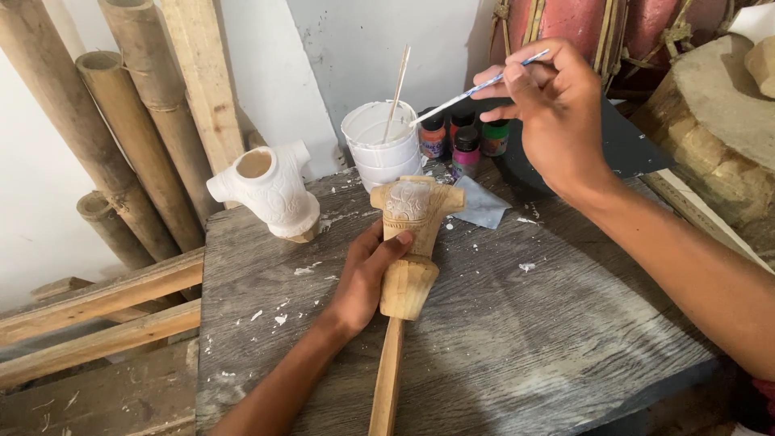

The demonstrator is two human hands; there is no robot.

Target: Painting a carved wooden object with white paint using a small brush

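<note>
A: Head view, looking down on a grey board (pixel 500 339) flecked with white paint. The left hand (pixel 363 278) comes in from seven o'clock and is closed around a carved wooden piece (pixel 410 242) — thumb across its neck, fingers curled behind.

B: And that carving sits dead centre on the board, its wide top pointing to twelve, its long stem running off toward six.

A: The top face carries a patch of white already. Now the right hand (pixel 549 113), up at one o'clock — fingers pressed together, pinching a thin brush (pixel 476 90).

B: Its tip reaches to nine o'clock from the hand, right at the rim of the white tub (pixel 379 145). A stick (pixel 397 85) stands in that tub, leaning.

A: Just beside the tub, at its three o'clock, small paint jars (pixel 464 141) huddle together.

B: Over at ten o'clock of the carving — well apart from it — a second piece (pixel 266 190), fully white, rests on the board's corner.

A: Bamboo poles (pixel 121 121) lean on the wall at far left.
</note>
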